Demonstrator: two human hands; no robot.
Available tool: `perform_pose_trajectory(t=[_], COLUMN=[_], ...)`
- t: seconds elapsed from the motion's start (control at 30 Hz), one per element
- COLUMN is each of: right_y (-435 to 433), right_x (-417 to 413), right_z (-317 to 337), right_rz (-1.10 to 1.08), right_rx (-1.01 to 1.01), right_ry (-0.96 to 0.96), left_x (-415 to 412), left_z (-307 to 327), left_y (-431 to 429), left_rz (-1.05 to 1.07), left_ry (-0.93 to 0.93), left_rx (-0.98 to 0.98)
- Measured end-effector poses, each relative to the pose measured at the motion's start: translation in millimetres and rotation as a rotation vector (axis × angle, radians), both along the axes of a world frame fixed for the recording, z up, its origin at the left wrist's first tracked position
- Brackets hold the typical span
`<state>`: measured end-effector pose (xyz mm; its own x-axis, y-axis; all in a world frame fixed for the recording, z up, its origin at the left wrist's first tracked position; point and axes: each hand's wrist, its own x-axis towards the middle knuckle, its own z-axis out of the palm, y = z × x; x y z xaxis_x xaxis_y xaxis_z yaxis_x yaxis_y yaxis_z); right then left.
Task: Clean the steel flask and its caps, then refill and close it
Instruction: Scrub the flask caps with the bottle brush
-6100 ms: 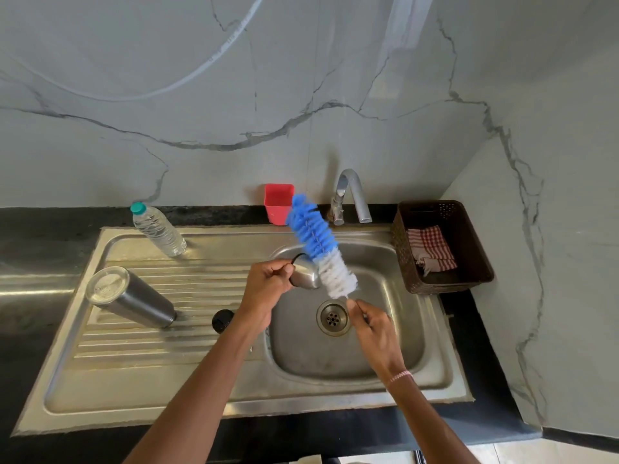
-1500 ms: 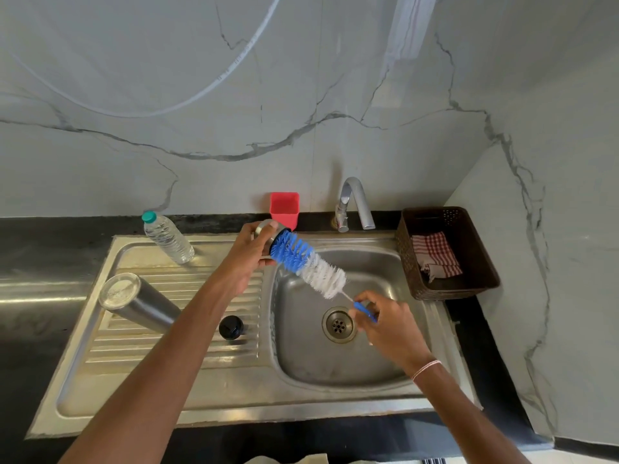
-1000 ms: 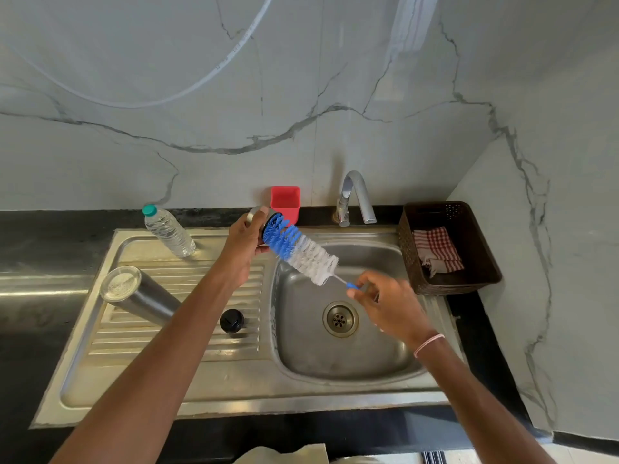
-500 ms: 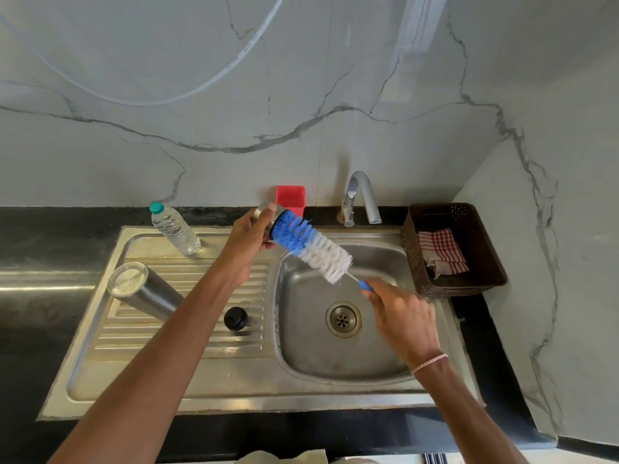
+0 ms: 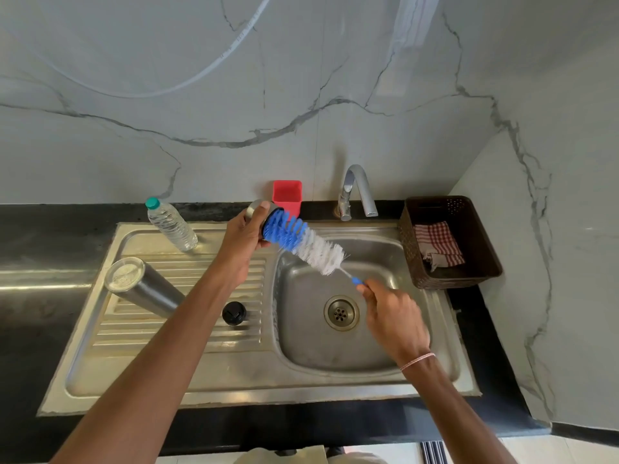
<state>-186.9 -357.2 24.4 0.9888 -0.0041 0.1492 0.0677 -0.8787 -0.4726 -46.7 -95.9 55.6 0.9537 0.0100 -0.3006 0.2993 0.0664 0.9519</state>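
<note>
Gripped by curled left hand point(image 5: 239, 242) at frame centre: steel cap point(image 5: 252, 209), brush point(image 5: 303, 244) tip inside. Pinching its handle, lower right: right hand point(image 5: 393, 318).

The left hand point(image 5: 239, 242) has lifted the cap point(image 5: 252, 211) from over the basin point(image 5: 311, 349); the brush point(image 5: 311, 249) tip now sits inside it.

Forearms point(image 5: 150, 360) are bare, and a thin pinkish thread band point(image 5: 417, 360) rings the right hand's point(image 5: 395, 316) wrist.
</note>
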Motion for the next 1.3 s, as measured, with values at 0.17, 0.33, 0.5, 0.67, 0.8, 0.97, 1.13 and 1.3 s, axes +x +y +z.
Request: perform_pose_trajectory(t=[0.17,0.33,0.5,0.67,0.8,0.97,1.13,1.3], right_y=[6.4,8.8,13.2,8.8,5.6,5.4,-3.4,-0.5], right_x=[-2.1,-16.3,-8.0,-6.3,-16.5,-9.5,-4.9,-10.3], right_z=[9.7,-8.1,9.0,11.1,1.9,22.6,13.7,8.6], right_rz=[-0.107,-0.079,-0.022,-0.011,-0.018,0.053,0.005,-0.057], right_rx=[1.087,-0.144,0.768,0.491,-0.309,0.899,0.236,-0.217], right_ry=[0.762,0.044,0.461,0.304,-0.021,0.814,0.246,-0.168], left_x=[-0.5,-4.0,-5.9,-3.4,-6.2,-7.2,-2.6,-4.6], left_z=[2.3,3.2,4.8,8.5,9.5,8.6,3.4,-1.3], left_y=[2.0,-1.5,-1.5,5.8,4.1,1.5,6.7,2.2], left_rz=[-0.041,0.011,0.006,0.008,0.032,-0.057,-0.025,0.015], left_ry=[0.013,0.003,0.001,0.006,0.02,-0.022,-0.021,0.002], left_rx=[0.011,0.042,0.031,0.08,0.076,0.084,0.102,0.047])
